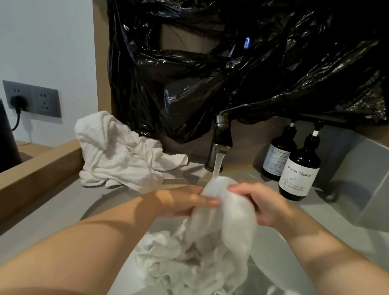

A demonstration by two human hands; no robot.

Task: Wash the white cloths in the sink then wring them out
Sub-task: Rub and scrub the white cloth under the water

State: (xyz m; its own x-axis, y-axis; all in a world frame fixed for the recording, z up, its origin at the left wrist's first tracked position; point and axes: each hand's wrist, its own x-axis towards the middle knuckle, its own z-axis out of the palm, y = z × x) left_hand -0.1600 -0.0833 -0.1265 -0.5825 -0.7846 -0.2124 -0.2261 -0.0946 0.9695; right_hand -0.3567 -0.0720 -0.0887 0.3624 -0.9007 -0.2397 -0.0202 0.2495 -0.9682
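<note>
Wet cloth [227,228]: bunched under the tap [221,136], over the sink [296,271], so water soaks it.
Left hand [180,202]: curled, pinching one fold.
Right hand [263,203]: gripping the opposite fold, likely for rubbing.
Other cloths [121,154]: heaped on the counter [54,202], probably waiting.

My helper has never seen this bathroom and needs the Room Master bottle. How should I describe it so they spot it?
Find the faucet at the back of the grey counter, below the black plastic sheet. Two dark pump bottles stand right of it; take the front bottle. Its label says Room Master in large letters; the rear bottle has only small print.
</note>
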